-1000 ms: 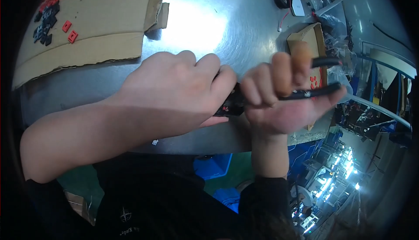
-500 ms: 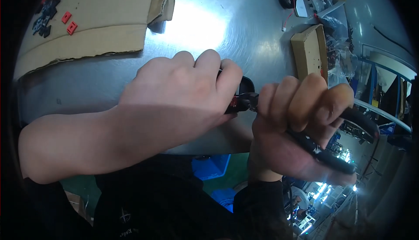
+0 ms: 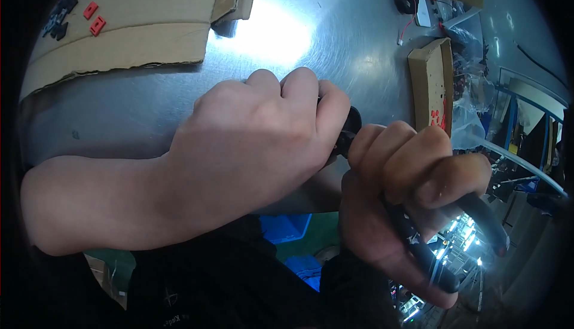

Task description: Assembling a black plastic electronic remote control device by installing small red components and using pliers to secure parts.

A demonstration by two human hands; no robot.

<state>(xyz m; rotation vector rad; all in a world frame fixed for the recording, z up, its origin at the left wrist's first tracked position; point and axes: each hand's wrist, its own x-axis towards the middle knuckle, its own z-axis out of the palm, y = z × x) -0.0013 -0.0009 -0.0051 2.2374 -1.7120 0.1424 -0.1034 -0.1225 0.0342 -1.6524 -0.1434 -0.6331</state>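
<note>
The left hand is curled into a fist, back up, around a black part that is mostly hidden, with only a dark rounded bit showing past the index finger. The right hand is wrapped around a pair of pliers, its fingers bent over the black handles, which stand spread apart and point down to the right. The head of the pliers lies in the small gap between the two hands, touching or just beside the black part; whether its jaws bite on anything I cannot tell. Both hands are over the near edge of a metal table. At the upper left lies a big cardboard sheet with two red pieces and a cluster of black pieces. To the right stands a small cardboard box holding red bits, just beside clear plastic bags
</note>
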